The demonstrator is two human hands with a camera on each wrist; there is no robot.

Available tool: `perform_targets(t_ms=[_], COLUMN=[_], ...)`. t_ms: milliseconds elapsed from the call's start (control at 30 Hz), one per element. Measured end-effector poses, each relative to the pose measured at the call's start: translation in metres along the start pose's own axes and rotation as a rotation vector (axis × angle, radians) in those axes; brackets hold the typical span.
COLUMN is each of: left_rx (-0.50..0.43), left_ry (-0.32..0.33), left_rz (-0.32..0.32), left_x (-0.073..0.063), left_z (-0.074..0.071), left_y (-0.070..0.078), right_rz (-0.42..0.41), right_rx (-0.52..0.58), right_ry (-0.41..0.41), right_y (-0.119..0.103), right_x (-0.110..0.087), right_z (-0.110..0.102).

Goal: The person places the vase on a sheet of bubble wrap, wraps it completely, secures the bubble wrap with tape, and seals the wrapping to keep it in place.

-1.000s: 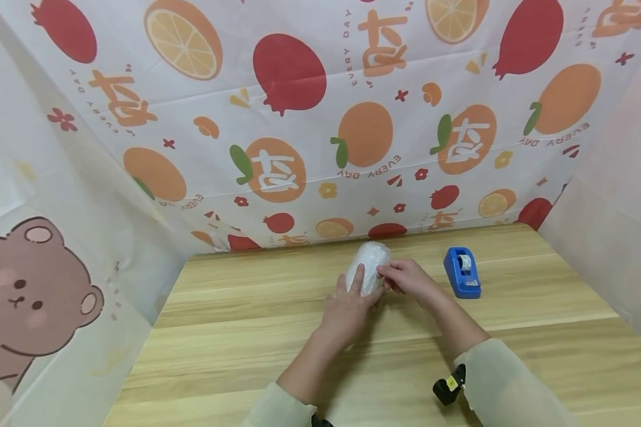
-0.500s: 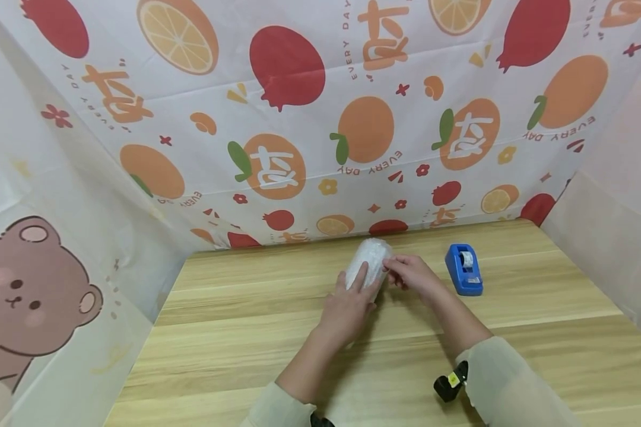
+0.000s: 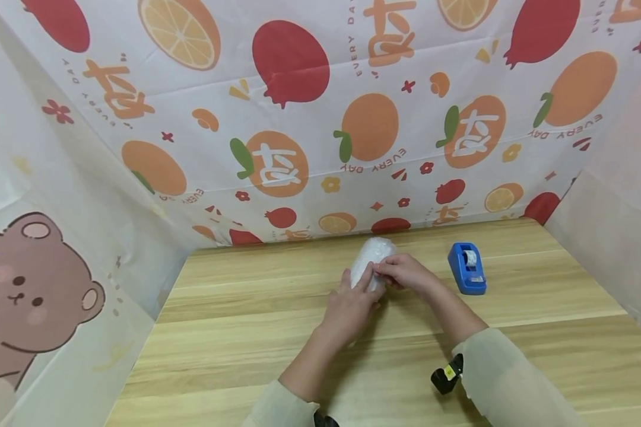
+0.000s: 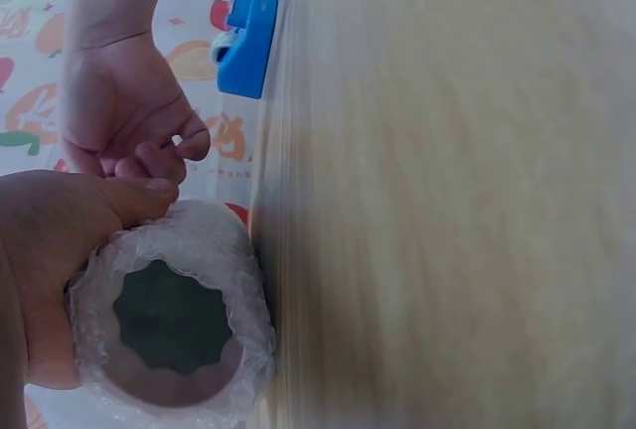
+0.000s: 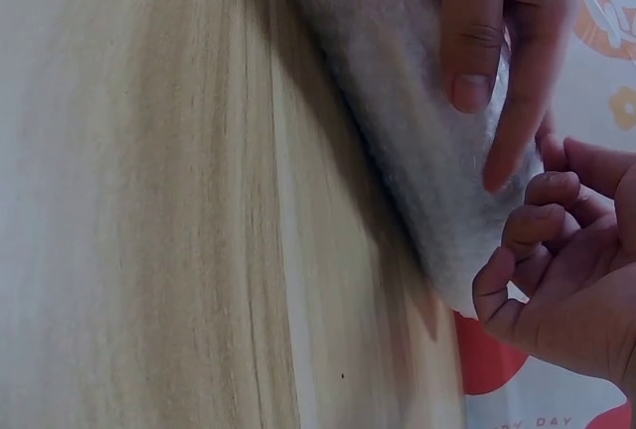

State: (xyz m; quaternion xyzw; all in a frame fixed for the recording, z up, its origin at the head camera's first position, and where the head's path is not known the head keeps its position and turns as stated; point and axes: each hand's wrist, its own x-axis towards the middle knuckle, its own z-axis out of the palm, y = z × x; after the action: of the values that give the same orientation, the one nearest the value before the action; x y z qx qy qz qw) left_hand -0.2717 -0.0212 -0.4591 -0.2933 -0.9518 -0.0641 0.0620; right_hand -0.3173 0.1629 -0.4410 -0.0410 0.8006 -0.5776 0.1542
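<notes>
A cup in bubble wrap (image 3: 373, 250) lies on its side on the wooden table. Its open end, scalloped and dark green within, faces the left wrist camera, ringed by crumpled wrap (image 4: 246, 275). My left hand (image 3: 347, 311) grips the bundle from above, fingers along the top and thumb on the near side. At the right side of the wrap, the thumb and index finger of my right hand (image 3: 410, 274) pinch together, right beside the left index fingertip. In the right wrist view the other right fingers (image 5: 532, 230) are curled; what lies between the pinching tips is hidden.
A blue tape dispenser (image 3: 467, 270) with a tape roll stands to the right of my right hand. Behind the table (image 3: 229, 320) hangs a fruit-print cloth (image 3: 320, 130). A cloth with a bear print (image 3: 37, 284) covers the left side. A black wrist camera (image 3: 446, 376) hangs at my right sleeve.
My right hand's pinch moved slightly away to the right, then back left over the wrap, closer to the left index finger. The left hand keeps its grip on the wrapped cup.
</notes>
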Motion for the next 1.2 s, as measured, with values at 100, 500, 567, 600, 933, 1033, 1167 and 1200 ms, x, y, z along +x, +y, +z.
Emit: perform_targets(t_ms=[100, 500, 567, 600, 933, 1033, 1167, 1200], left_rx=[-0.008, -0.01, -0.004, 0.0, -0.033, -0.056, -0.079, -0.085], left_ry=[0.003, -0.007, -0.007, -0.004, 0.002, 0.002, -0.014, -0.016], left_rz=[-0.005, -0.016, -0.015, -0.014, -0.016, -0.024, -0.029, -0.03], left_x=[0.0, 0.0, 0.0, 0.0, 0.002, 0.002, 0.002, 0.002], left_z=[-0.001, 0.002, 0.001, 0.002, -0.003, -0.004, -0.002, -0.001], left_y=[0.001, 0.002, 0.002, 0.002, -0.001, -0.003, -0.004, -0.004], right_rz=[-0.004, 0.02, 0.032, 0.037, 0.088, 0.13, 0.138, 0.13], right_rx=[-0.012, 0.06, 0.044, 0.036, -0.099, -0.157, -0.142, -0.123], right_ry=[-0.018, -0.034, -0.004, 0.012, 0.129, 0.162, 0.162, 0.154], right_y=[-0.002, 0.006, 0.007, 0.007, 0.009, 0.019, 0.034, 0.036], right_x=[-0.001, 0.002, 0.002, 0.002, 0.001, 0.003, 0.005, 0.006], right_z=[0.0, 0.002, 0.004, 0.006, 0.01, 0.011, 0.013, 0.013])
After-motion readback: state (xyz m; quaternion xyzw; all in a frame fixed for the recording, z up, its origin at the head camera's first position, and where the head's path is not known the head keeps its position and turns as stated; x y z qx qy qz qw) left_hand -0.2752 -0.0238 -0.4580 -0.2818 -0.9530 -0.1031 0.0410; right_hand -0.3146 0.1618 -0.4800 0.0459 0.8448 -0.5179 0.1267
